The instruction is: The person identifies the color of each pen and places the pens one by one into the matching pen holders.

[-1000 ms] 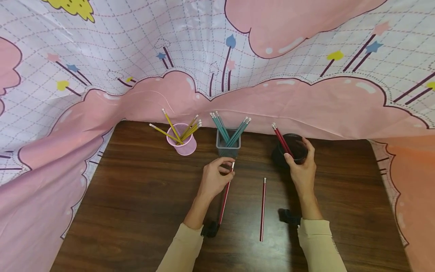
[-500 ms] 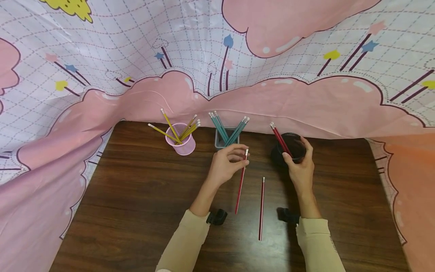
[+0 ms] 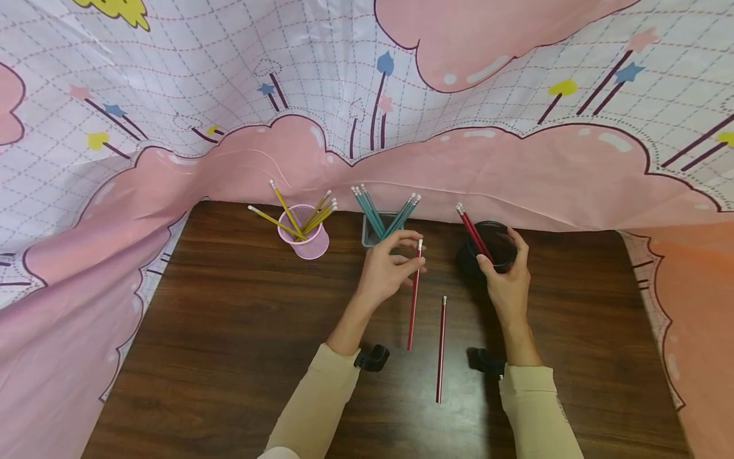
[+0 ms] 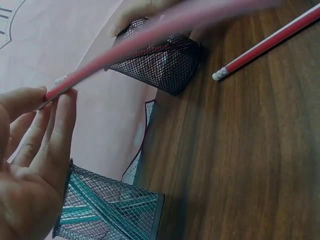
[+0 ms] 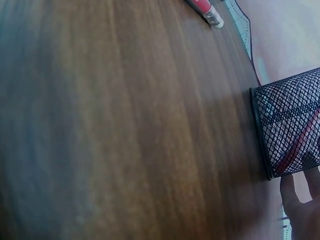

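Note:
My left hand [image 3: 387, 268] pinches a red pencil [image 3: 414, 306] close to its white eraser end. The pencil hangs above the table, its other end toward me. With the right hand [image 3: 510, 277] I grip the rim and side of a round black mesh pencil cup [image 3: 471, 264], thumb on the near side. Red pencils [image 3: 470, 226] lean to the left inside that cup. Between my arms another red pencil [image 3: 441, 350] lies on the table, eraser end pointing away. In the left wrist view the black cup [image 4: 172, 67] shows beyond the held pencil [image 4: 125, 45].
A pink cup [image 3: 312, 247] with yellow pencils [image 3: 289, 210] stands at the back left. Behind my left hand is a square mesh holder [image 3: 369, 237] with teal pencils [image 3: 369, 210], partly hidden. A patterned cloth [image 3: 401, 185] hangs along the far edge of the wooden table [image 3: 229, 319].
My left hand has lifted the red pencil off the table and carried it right and slightly away from me. The right hand keeps its grip on the black cup.

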Action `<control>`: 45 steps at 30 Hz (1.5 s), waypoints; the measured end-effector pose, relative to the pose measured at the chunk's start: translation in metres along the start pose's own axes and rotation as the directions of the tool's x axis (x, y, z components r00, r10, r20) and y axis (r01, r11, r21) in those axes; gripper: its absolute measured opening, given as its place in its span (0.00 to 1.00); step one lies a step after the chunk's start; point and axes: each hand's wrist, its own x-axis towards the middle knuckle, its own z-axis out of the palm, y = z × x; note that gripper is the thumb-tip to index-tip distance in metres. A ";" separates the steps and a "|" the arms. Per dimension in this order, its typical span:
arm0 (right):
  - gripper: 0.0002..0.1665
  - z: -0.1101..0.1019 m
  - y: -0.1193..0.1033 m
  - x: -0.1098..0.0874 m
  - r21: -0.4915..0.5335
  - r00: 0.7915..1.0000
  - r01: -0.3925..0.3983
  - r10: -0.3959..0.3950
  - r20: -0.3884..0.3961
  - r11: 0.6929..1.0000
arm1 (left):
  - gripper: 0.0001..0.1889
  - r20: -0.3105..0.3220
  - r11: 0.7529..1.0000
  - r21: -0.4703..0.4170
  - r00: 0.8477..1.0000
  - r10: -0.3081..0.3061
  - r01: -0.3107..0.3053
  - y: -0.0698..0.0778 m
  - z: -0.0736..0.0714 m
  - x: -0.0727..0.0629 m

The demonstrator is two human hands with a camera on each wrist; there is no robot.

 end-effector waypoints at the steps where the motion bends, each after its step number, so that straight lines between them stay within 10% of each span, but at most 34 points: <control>1: 0.42 0.000 0.000 0.000 0.001 1.000 0.001 -0.001 0.000 1.000 | 0.21 0.001 1.000 -0.003 1.000 0.004 -0.004 0.001 0.000 0.001; 18: 0.43 0.005 -0.001 0.000 -0.038 1.000 0.008 -0.009 -0.016 0.999 | 0.21 -0.065 0.985 0.072 0.984 0.165 -0.160 0.034 0.010 0.043; 35: 0.42 0.001 -0.006 -0.002 -0.060 0.999 -0.028 0.027 -0.024 0.998 | 0.21 -0.199 0.967 0.111 0.949 0.246 -0.228 0.037 0.017 0.058; 45: 0.42 0.002 -0.005 -0.002 -0.084 1.000 -0.008 0.005 -0.027 0.996 | 0.21 -0.301 0.950 0.095 0.902 0.311 -0.296 0.066 0.019 0.070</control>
